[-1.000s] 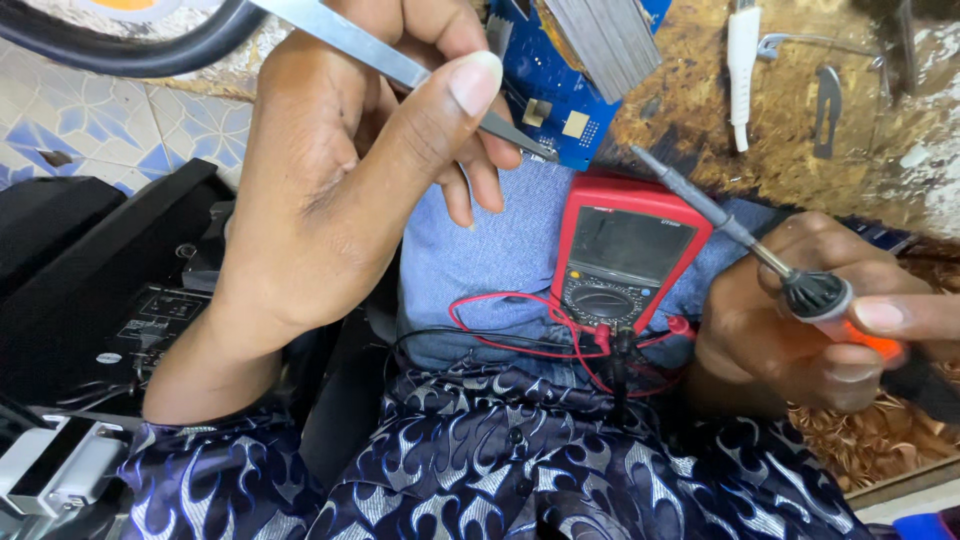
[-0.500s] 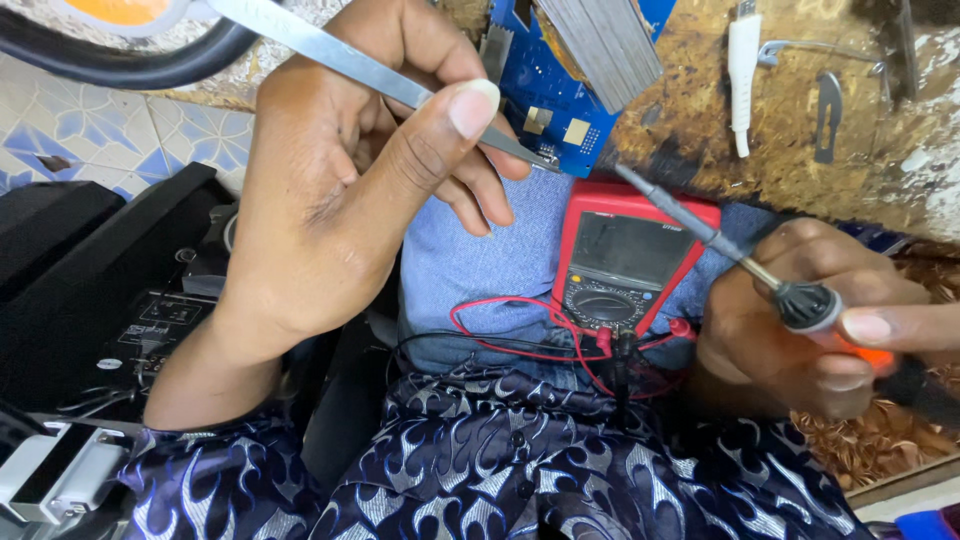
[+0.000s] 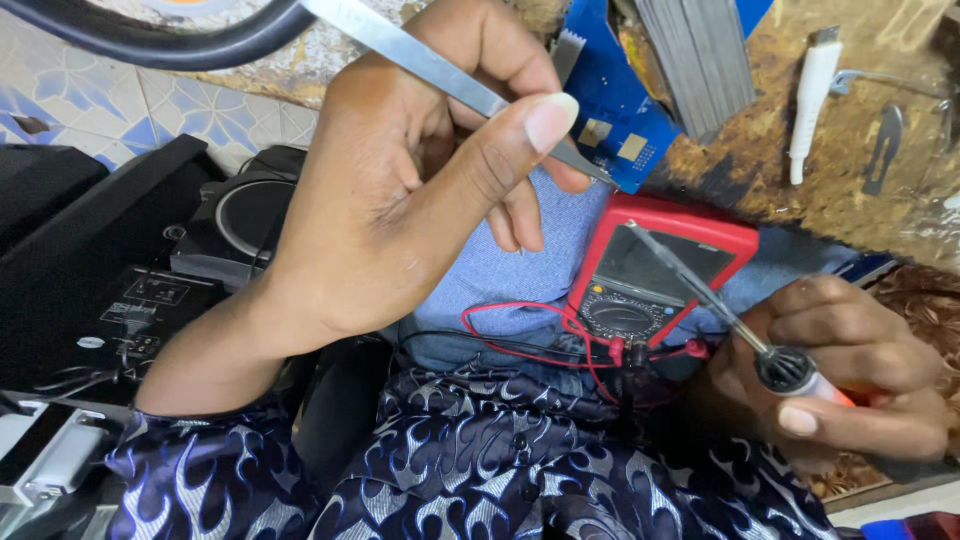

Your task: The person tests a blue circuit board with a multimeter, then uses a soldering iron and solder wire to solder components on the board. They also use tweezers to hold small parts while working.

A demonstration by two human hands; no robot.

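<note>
Metal tweezers (image 3: 440, 70) are pinched in the left hand (image 3: 400, 200), tips touching the thin, probably fragile blue circuit board (image 3: 620, 110) just beyond, best taken by its edges, while a soldering iron (image 3: 760, 350) is gripped by the right hand (image 3: 860, 380).

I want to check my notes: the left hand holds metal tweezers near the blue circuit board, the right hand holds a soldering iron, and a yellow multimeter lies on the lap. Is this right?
Not quite: the head view shows the multimeter is red, not yellow. The rest holds: the left hand holds the tweezers near the blue circuit board, and the right hand holds the soldering iron.
</note>
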